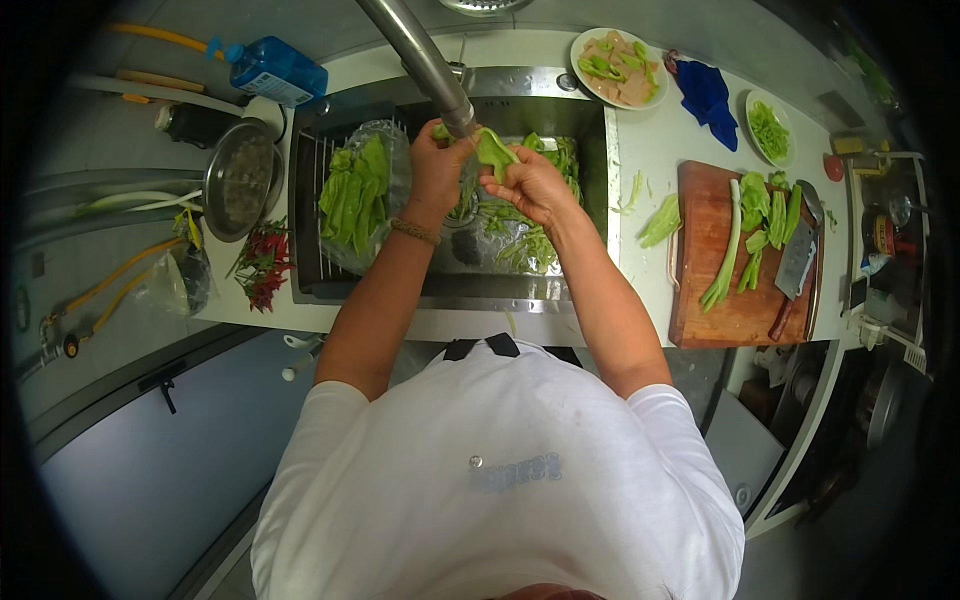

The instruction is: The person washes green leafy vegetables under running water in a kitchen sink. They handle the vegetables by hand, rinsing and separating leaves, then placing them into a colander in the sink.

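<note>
Over the stainless steel sink (450,292), both hands are raised beneath the end of the metal faucet (420,56). My left hand (437,169) grips a green leafy vegetable, part of which shows above its thumb. The main piece, a wide pale-green leaf (495,154), spans between the hands, and my right hand (532,184) pinches its lower right side. Under my right hand, shredded leaves and stalks (536,247) lie in the basin around the drain. To the left of my left forearm, a bunch of whole green leaves (356,195) rests on clear plastic over a wire rack.
A wooden cutting board (694,300) on the right holds scallion, greens and a cleaver (796,259). Plates of sliced food (619,67) and green shreds (769,129) flank a blue cloth (705,101). Left are a metal bowl (217,217), red chillies (266,266) and a blue bottle (281,71).
</note>
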Demonstrator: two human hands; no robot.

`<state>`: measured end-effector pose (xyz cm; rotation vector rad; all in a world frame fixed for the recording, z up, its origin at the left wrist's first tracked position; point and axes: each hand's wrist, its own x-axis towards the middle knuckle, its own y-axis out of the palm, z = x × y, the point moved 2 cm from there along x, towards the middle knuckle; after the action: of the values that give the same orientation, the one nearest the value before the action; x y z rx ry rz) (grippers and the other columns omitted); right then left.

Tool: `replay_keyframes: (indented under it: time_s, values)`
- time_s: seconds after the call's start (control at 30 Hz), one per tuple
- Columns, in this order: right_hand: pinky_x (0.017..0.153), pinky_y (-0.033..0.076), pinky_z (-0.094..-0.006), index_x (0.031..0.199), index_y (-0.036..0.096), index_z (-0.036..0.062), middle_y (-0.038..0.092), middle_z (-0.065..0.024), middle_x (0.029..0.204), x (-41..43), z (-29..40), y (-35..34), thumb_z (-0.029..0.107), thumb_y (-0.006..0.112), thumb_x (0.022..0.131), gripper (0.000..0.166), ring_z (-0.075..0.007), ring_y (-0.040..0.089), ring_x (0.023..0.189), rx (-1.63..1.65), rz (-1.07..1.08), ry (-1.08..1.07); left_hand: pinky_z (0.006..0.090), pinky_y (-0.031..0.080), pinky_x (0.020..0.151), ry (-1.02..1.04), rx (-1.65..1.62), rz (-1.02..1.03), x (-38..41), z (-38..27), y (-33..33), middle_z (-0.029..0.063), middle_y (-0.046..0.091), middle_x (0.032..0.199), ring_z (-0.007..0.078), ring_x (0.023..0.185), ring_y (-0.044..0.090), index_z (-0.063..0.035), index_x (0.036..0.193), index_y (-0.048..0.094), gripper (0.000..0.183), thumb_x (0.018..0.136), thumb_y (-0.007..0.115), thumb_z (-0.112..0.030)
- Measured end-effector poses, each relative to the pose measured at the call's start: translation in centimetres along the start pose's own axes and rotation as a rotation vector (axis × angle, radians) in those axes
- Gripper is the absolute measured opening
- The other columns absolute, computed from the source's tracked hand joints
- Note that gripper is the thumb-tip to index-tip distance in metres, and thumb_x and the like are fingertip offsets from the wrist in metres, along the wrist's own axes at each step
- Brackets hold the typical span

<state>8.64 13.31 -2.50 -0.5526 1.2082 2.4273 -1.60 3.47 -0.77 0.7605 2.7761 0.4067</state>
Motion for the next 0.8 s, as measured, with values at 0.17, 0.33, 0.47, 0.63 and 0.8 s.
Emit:
replay_keyframes:
  time_s: [0.17,0.33,0.47,0.63,0.8]
  values:
    - [0.056,0.053,-0.0285,0.103,0.048,-0.0034,0.057,-0.0133,0.083,0.2,-0.8,-0.2,-0.002,0.043,0.077,0.026,-0.0201,0.061,0.066,-0.272,-0.176,-0.197,0.0274,0.047,0.065,-0.01,0.159,-0.065,-0.5,-0.5,0.3,0.0068,0.059,0.086,0.0135,0.074,0.058,0.0,0.093,0.052,0.026,0.07,0.063,0.004]
    - [0.043,0.045,-0.0236,0.089,0.055,0.0006,0.057,-0.0061,0.069,0.3,-0.6,0.3,0.011,0.049,0.082,0.014,-0.0138,0.058,0.053,-0.481,-0.2,-0.285,0.027,0.046,0.061,0.094,0.473,-0.032,-1.8,-1.6,1.1,0.0071,0.059,0.082,0.0133,0.071,0.057,0.0004,0.092,0.052,0.025,0.07,0.064,0.0]
    - [0.048,0.043,-0.0303,0.085,0.056,0.0004,0.058,-0.0117,0.068,1.8,-0.8,-0.7,0.013,0.05,0.079,0.015,-0.0195,0.058,0.056,-0.862,-0.324,-0.453,0.0272,0.045,0.062,0.16,0.569,0.045,-1.7,-1.1,1.0,0.0064,0.059,0.079,0.0138,0.07,0.057,0.001,0.092,0.052,0.025,0.07,0.065,-0.003]
    - [0.068,0.044,-0.0472,0.087,0.056,-0.0002,0.058,-0.0255,0.076,-0.1,-0.4,1.7,0.017,0.049,0.075,0.022,-0.0434,0.055,0.075,-1.278,-0.337,-0.563,0.0272,0.046,0.063,0.132,0.528,0.047,-0.7,0.5,-1.5,0.007,0.059,0.085,0.0136,0.074,0.056,-0.0001,0.097,0.051,0.027,0.072,0.063,-0.003]
    - [0.068,0.044,-0.0467,0.09,0.056,0.0006,0.058,-0.0257,0.077,-1.0,0.3,1.7,0.016,0.049,0.077,0.022,-0.042,0.055,0.076,-1.257,-0.388,-0.541,0.0257,0.045,0.065,-0.072,0.193,0.141,-0.9,-1.1,0.2,0.0055,0.057,0.084,0.012,0.077,0.055,-0.0004,0.095,0.052,0.018,0.079,0.056,-0.007]
